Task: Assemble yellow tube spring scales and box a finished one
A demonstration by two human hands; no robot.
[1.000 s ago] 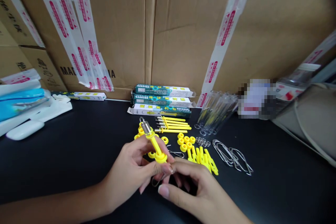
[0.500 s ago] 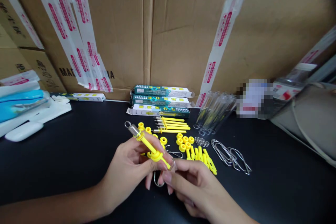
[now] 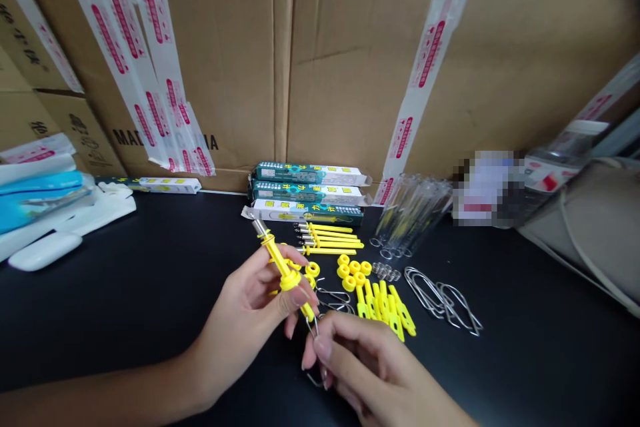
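My left hand (image 3: 263,303) is closed around a yellow plastic spring-scale rod (image 3: 279,257), tilted with its upper end to the left. At that end sits a metal spring (image 3: 259,227); a yellow collar (image 3: 290,279) surrounds the rod lower down. Pinched in my right hand (image 3: 370,357) is a bent wire hook (image 3: 311,328). Its top meets the rod's flat lower end, but I cannot tell whether the wire passes through. Fingers hide part of the hook, and its curved bottom shows below them.
Behind the hands lie finished-looking yellow rods (image 3: 333,240), yellow rings (image 3: 355,267), small springs (image 3: 386,271) and flat yellow pieces (image 3: 385,307). Wire hooks (image 3: 440,300) and clear tubes (image 3: 410,217) are right. Printed boxes (image 3: 307,195) stand before a large carton (image 3: 225,67).
The rod has swung steeper and its lower end has shifted left. My right hand has drawn the hook slightly down, and the wire now extends below the rod's tip.
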